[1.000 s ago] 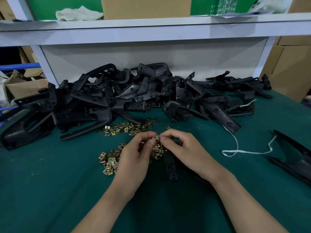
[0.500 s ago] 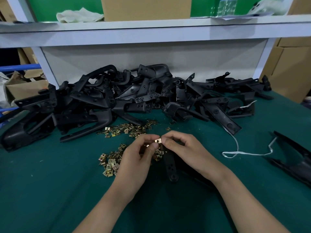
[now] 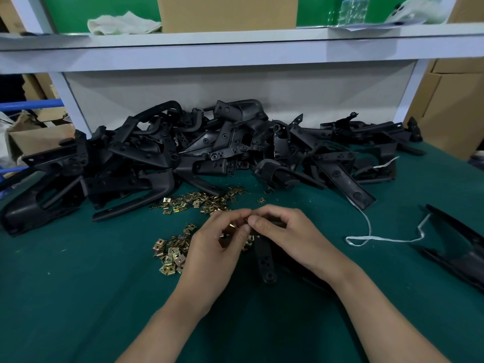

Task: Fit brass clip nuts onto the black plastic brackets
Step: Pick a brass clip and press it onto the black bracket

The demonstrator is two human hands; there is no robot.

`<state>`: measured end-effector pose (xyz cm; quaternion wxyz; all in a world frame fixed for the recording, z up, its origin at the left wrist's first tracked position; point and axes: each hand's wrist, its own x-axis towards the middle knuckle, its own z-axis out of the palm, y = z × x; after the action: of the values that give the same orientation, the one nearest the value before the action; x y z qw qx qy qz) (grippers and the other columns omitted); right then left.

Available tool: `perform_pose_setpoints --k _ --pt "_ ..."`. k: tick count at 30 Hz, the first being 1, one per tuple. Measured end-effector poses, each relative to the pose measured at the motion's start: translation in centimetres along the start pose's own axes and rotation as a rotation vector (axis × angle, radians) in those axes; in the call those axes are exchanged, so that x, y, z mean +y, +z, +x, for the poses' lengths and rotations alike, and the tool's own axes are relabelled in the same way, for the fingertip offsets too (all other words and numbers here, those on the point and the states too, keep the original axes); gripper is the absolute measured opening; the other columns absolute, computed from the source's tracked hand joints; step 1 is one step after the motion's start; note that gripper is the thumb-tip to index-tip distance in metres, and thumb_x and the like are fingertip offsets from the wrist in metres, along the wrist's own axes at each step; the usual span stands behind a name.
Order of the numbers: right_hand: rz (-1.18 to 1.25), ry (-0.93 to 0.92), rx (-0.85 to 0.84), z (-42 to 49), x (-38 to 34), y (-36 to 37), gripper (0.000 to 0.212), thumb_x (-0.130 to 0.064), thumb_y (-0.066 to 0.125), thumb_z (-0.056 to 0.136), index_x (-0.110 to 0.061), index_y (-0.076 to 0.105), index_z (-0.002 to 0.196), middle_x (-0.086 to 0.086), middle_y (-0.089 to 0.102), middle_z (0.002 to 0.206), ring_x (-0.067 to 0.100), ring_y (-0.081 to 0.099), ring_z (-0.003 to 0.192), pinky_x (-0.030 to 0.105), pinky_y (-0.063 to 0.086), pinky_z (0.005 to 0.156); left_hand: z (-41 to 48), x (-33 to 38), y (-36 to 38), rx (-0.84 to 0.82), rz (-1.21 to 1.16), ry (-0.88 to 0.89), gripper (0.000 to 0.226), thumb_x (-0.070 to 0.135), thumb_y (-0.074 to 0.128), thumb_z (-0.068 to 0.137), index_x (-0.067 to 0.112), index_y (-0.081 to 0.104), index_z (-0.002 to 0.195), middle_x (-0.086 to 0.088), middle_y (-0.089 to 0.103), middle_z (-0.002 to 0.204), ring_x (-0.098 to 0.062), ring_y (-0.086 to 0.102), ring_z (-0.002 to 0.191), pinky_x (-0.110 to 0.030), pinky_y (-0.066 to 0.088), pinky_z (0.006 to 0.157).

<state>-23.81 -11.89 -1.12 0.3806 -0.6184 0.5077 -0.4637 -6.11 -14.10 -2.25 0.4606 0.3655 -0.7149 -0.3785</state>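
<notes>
Top end of black bracket (image 3: 265, 259) hidden in your right hand (image 3: 289, 238), which gripped it, brass clip nut (image 3: 232, 226) half-obscured, pinched in your left hand (image 3: 216, 251)

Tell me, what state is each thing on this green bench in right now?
Left hand: fingers curled, pinching a small brass clip nut.
Right hand: fingers curled round the upper end of a long black plastic bracket.
Loose brass clip nuts: scattered in two heaps, unfitted.
Pile of black plastic brackets: tangled at the back, untouched.
White string: lying loose, looped.
</notes>
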Motion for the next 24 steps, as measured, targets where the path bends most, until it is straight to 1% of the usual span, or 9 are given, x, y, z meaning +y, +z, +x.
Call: perform_pose_setpoints --k 2,3,9,14,16,17,20,21,24 --pt "-0.011 -0.010 0.007 -0.02 -0.05 -0.01 0.018 -0.046 0.066 0.093 -0.036 0.075 0.105 -0.011 0.074 0.104 0.004 0.067 0.103 0.016 0.049 0.090 -0.06 0.09 0.00 -0.001 0.021 0.032 0.029 0.019 0.066 0.096 0.041 0.069 0.113 0.021 0.066 0.109 0.000 0.062 0.107 -0.008 0.044 0.085" --pt "-0.017 -0.016 0.010 -0.03 -0.06 -0.02 0.017 -0.046 0.066 0.094 -0.036 0.075 0.105 -0.010 0.074 0.104 0.004 0.067 0.103 0.017 0.050 0.090 -0.10 0.12 0.01 0.000 0.038 0.051 0.030 0.018 0.065 0.096 0.042 0.069 0.114 0.021 0.065 0.109 0.000 0.062 0.107 -0.007 0.044 0.085" --pt "-0.065 -0.035 0.033 -0.13 -0.06 0.20 0.013 -0.039 0.065 0.098 -0.034 0.075 0.104 -0.008 0.074 0.101 0.010 0.068 0.099 0.034 0.053 0.094 -0.17 -0.10 0.11 0.016 0.156 0.129 0.033 0.016 0.063 0.097 0.043 0.066 0.116 0.023 0.061 0.107 0.000 0.063 0.103 -0.006 0.043 0.082" --pt "-0.089 -0.032 0.045 -0.15 -0.12 0.37 0.011 -0.040 0.065 0.098 -0.035 0.075 0.100 -0.006 0.074 0.098 0.029 0.068 0.094 0.051 0.052 0.091 -0.26 -0.27 0.12 0.016 0.223 0.141 0.027 0.022 0.060 0.095 0.038 0.065 0.116 0.022 0.059 0.107 -0.001 0.062 0.103 -0.008 0.043 0.081" --pt "-0.095 -0.026 0.044 -0.12 -0.10 0.41 0.011 -0.041 0.065 0.097 -0.035 0.074 0.099 -0.005 0.074 0.097 0.035 0.067 0.094 0.055 0.051 0.090 -0.34 -0.28 0.14 0.013 0.252 0.140 0.026 0.022 0.060 0.095 0.036 0.064 0.117 0.022 0.059 0.107 -0.001 0.062 0.102 -0.012 0.046 0.080" --pt "-0.097 -0.024 0.044 -0.11 -0.09 0.41 0.011 -0.042 0.065 0.097 -0.036 0.074 0.099 -0.005 0.073 0.097 0.035 0.067 0.093 0.055 0.051 0.090 -0.39 -0.26 0.16 0.015 0.273 0.143 0.026 0.023 0.059 0.095 0.036 0.064 0.117 0.022 0.059 0.107 -0.001 0.062 0.102 -0.016 0.048 0.080" --pt "-0.098 -0.025 0.043 -0.12 -0.03 0.39 0.011 -0.041 0.065 0.097 -0.036 0.074 0.098 -0.008 0.074 0.096 0.021 0.069 0.093 0.045 0.052 0.091 -0.57 -0.08 0.23 0.021 0.353 0.159 0.026 0.030 0.054 0.094 0.033 0.062 0.118 0.021 0.057 0.109 -0.003 0.062 0.097 -0.031 0.054 0.079" --pt "-0.096 -0.026 0.041 -0.12 -0.02 0.39 0.011 -0.041 0.064 0.097 -0.036 0.074 0.098 -0.009 0.074 0.096 0.020 0.069 0.093 0.044 0.052 0.090 -0.62 -0.02 0.24 0.025 0.376 0.168 0.027 0.031 0.053 0.094 0.031 0.062 0.119 0.020 0.057 0.109 -0.004 0.063 0.094 -0.034 0.055 0.076" --pt "-0.088 -0.026 0.034 -0.13 -0.07 0.44 0.011 -0.041 0.064 0.097 -0.036 0.074 0.098 -0.007 0.073 0.096 0.035 0.067 0.092 0.053 0.052 0.088 -0.72 0.10 0.23 0.029 0.423 0.197 0.027 0.031 0.051 0.095 0.029 0.060 0.120 0.019 0.055 0.109 -0.007 0.063 0.087 -0.039 0.056 0.069"
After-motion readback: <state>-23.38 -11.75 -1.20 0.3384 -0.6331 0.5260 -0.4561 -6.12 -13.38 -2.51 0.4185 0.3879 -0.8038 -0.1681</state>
